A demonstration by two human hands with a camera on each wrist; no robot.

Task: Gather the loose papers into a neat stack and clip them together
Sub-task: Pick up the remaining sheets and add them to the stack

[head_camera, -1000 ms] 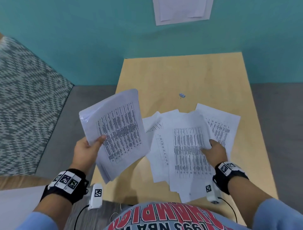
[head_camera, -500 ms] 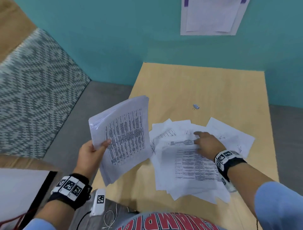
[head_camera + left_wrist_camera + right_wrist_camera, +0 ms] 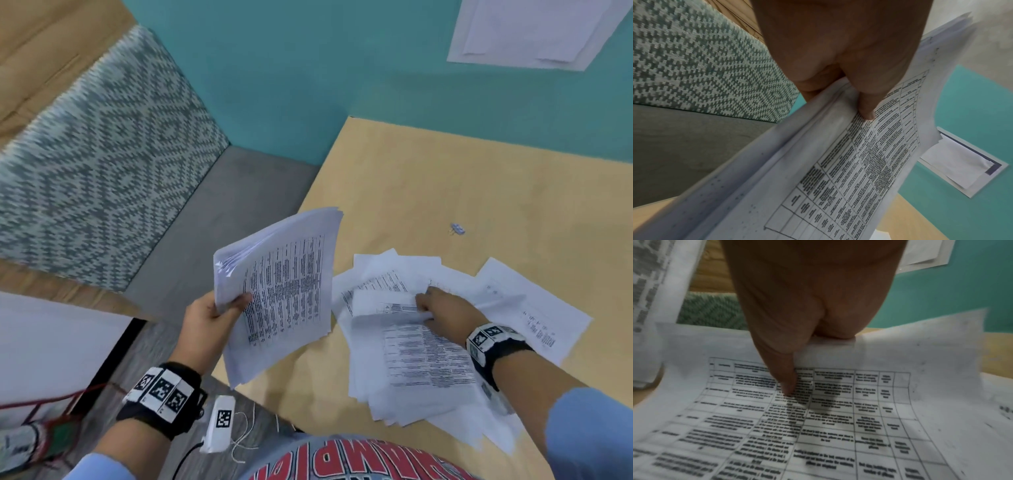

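Observation:
My left hand (image 3: 219, 315) grips a thick stack of printed sheets (image 3: 284, 291) by its left edge, thumb on top, raised over the table's left edge. In the left wrist view the thumb (image 3: 867, 112) presses on that stack (image 3: 838, 186). Loose printed papers (image 3: 428, 363) lie spread on the wooden table (image 3: 479, 185). My right hand (image 3: 435, 305) pinches the far edge of the top loose sheet (image 3: 828, 418), which curls up, with the thumb (image 3: 787, 386) on its printed face. A small binder clip (image 3: 457, 229) lies on the table beyond the papers.
A teal wall (image 3: 308, 68) stands behind the table, with a paper notice (image 3: 534, 31) fixed to it. A patterned rug (image 3: 96, 164) covers the floor at left. A white surface (image 3: 44, 346) and red cables (image 3: 51, 404) are at lower left.
My right hand moved from the near right of the loose pile to its far edge and lifted the top sheet's edge. The left hand still holds the stack.

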